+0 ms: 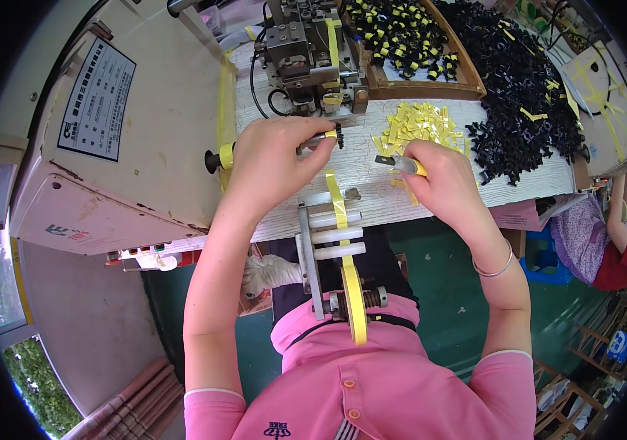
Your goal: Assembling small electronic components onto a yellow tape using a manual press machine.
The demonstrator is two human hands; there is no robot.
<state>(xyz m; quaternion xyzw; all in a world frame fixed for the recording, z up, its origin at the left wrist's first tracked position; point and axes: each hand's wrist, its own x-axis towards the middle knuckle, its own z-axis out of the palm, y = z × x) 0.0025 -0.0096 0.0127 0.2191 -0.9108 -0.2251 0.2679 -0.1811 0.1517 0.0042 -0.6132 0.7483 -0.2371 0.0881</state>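
My left hand (273, 161) is closed, pinching a small black toothed bobbin (340, 136) with yellow tape on it, just in front of the metal press. In my right hand (444, 180) is a craft knife (404, 163) with a yellow and grey handle, its blade pointing left toward the bobbin. The two hands are apart. Beyond the knife lies a heap of cut yellow tape strips (422, 123). Between my hands and my body, a roll of yellow tape (355, 308) sits on a metal bracket, its free end (334, 189) running over white rollers (338, 235).
A metal press (295, 51) stands at the back. Right of it is a wooden tray (423, 91) of taped black parts. A big pile of black parts (515, 95) covers the table's right. A large beige cabinet (137, 158) borders the left. Another person (599, 242) is at far right.
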